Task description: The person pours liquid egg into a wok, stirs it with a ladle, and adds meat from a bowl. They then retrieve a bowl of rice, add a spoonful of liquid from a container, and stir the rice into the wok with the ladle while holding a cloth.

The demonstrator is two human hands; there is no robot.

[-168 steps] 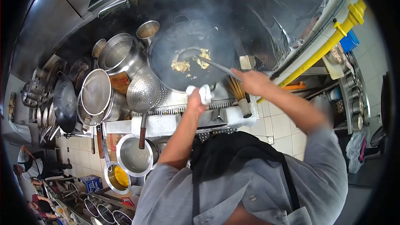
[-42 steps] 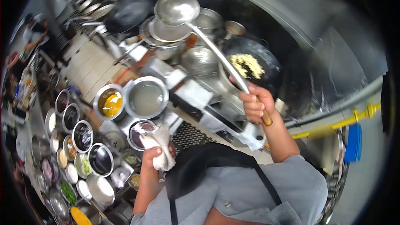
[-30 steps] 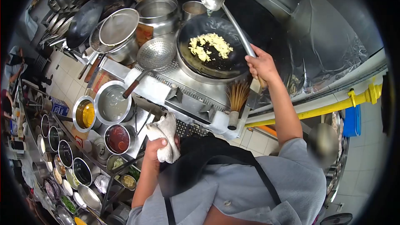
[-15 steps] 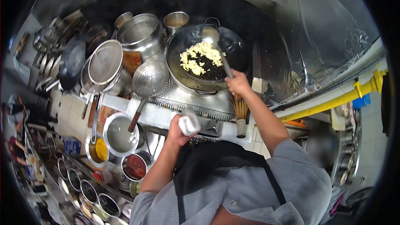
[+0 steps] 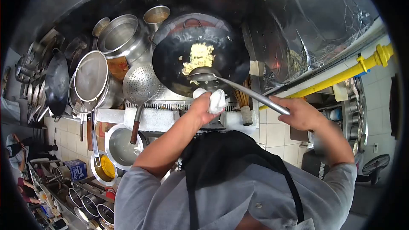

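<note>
L hand (image 5: 203, 106) clenched round a bunched white cloth (image 5: 216, 100), pressed to the near rim of a black wok (image 5: 221, 42); the wok handle under the cloth is hidden. R hand (image 5: 299, 113) wrapped tight round the far end of a long steel ladle (image 5: 240, 90). Its shaft runs up-left and its bowl rests inside the wok at the near edge, just below a patch of yellow scrambled food (image 5: 197, 56) near the wok's centre. Wok sits on the stove, tilted slightly. Just L of it: perforated skimmer (image 5: 139, 83), then a mesh strainer (image 5: 90, 76) on a pot, w/ a big steel pot (image 5: 119, 38) behind. Bamboo brush (image 5: 243, 102) stands between the two hands. Yellow pipe (image 5: 341, 74) runs along the R wall. Lower L, near the person's elbow: pan of clear liquid (image 5: 121, 147) & a bowl of yellow liquid (image 5: 105, 168).
</note>
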